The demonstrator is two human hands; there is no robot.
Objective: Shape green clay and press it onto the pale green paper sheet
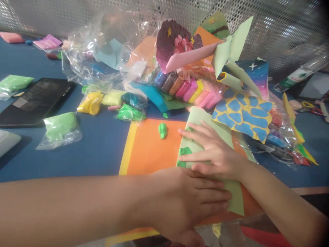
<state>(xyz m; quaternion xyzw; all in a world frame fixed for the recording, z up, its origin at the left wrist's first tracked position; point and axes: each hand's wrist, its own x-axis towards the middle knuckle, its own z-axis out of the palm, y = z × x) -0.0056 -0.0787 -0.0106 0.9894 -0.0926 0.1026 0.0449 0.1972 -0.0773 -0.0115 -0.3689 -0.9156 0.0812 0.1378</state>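
Blue tabletop [102,159] lies beneath an orange sheet [149,151], pale green paper [236,202] on it toward three o'clock. Over the paper, the left hand [186,199] lies flat, the right hand [214,149] splayed, neither gripping; green clay [185,151] under right fingertips, green lump [162,131] toward the sheet's eleven o'clock.

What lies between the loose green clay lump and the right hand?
Only a bare stretch of orange paper lies between the green clay lump and the right hand, as the head view shows.

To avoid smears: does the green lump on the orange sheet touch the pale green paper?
Apart: the head view shows orange sheet between the green lump and pale green paper.
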